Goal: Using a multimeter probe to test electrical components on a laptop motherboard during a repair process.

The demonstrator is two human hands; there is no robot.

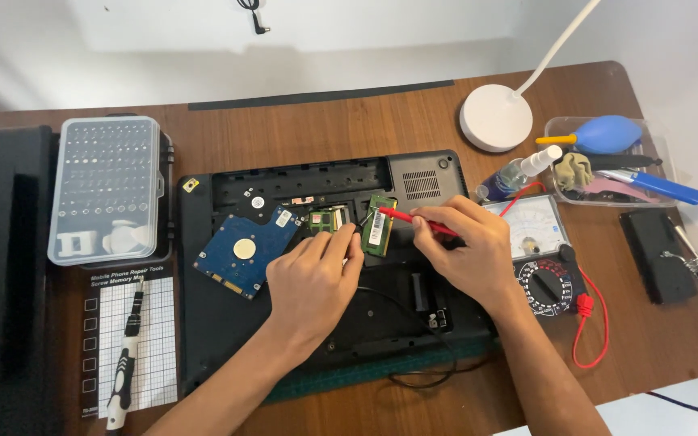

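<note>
Nearest on the brown wooden table (656, 339) lie a black-and-white screwdriver (123, 367) on a white gridded mat (155, 339) at the left, and a black dial multimeter (539, 258) with a looping red lead (595, 331) at the right. Between them sits the opened black plastic laptop base (228, 323). The left hand (313, 282) rests on it with fingers curled, fingertips pressing beside the small green memory module (377, 226); whether it pinches anything I cannot tell. The right hand (466, 242) grips a slim red probe (414, 220), its tip touching that module just beyond the left fingertips.

A slip of the hard pointed tip could bridge contacts or scratch the thin, rigid board; I judge that the main risk. The glossy blue circuit-backed drive (244, 252) lies loose to the left. Farther off stand a clear ribbed bit case (107, 190) and a smooth white round lamp base (496, 118).
</note>
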